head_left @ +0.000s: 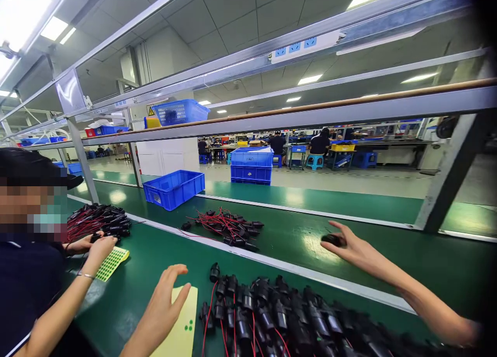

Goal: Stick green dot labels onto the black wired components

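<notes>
My right hand (357, 249) is stretched out over the green bench, thumb and fingers closed on a small black part (331, 239), mostly hidden by the grip. Fingers spread, my left hand (161, 308) holds nothing and hovers at a pale yellow sticker sheet (189, 308) that has a few green dots left on it. Right of the sheet lies a large pile of black cylindrical parts with red wires (267, 313). Farther back, a smaller heap of similar wired parts (229, 226) rests beyond the white strip.
At left a co-worker's hands (99, 248) hold a black part over a green-dotted sticker sheet (112, 262), near another wired pile (101, 220). A blue crate (174, 189) stands on the bench. Metal posts (446, 176) and a shelf rail (272, 116) cross ahead.
</notes>
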`<state>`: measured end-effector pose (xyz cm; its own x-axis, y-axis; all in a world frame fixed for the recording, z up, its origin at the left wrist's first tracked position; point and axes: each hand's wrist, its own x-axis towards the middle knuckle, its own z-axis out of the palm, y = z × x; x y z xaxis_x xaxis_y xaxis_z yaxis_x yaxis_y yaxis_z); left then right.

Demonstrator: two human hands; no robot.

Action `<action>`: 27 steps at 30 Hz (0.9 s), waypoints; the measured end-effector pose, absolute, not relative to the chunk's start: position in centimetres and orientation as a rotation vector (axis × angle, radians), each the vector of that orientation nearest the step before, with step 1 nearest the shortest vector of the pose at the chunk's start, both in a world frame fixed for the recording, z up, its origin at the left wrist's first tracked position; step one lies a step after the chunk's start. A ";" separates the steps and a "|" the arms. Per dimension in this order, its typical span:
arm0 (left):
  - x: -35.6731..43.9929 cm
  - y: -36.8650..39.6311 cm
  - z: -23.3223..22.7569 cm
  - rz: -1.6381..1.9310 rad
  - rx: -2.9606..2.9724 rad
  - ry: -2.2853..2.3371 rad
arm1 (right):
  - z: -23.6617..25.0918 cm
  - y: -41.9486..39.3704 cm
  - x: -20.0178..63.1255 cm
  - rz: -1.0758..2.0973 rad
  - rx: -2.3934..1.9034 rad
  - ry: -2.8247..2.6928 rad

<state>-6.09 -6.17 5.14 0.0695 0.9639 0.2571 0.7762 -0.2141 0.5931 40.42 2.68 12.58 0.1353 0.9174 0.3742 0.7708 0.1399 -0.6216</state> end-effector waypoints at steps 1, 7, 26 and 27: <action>-4.9 -6.9 6.3 0.965 2.076 1.657 | 13.3 2.6 39.8 0.320 -1.591 -1.691; 2.5 -11.1 11.7 1.458 2.520 1.126 | 15.9 -7.2 32.1 0.632 -1.158 -1.920; 5.8 -14.4 9.4 1.785 2.370 0.843 | 13.1 -15.2 24.5 0.916 -0.869 -1.947; 5.9 -14.4 9.0 1.746 2.326 0.865 | 13.0 -15.3 24.5 0.854 -0.879 -1.973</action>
<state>5.95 -14.38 9.02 0.1776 0.4973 0.8492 0.3744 -0.8322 0.4090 24.55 -15.30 13.00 -0.4418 0.8098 0.3861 0.2726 0.5312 -0.8022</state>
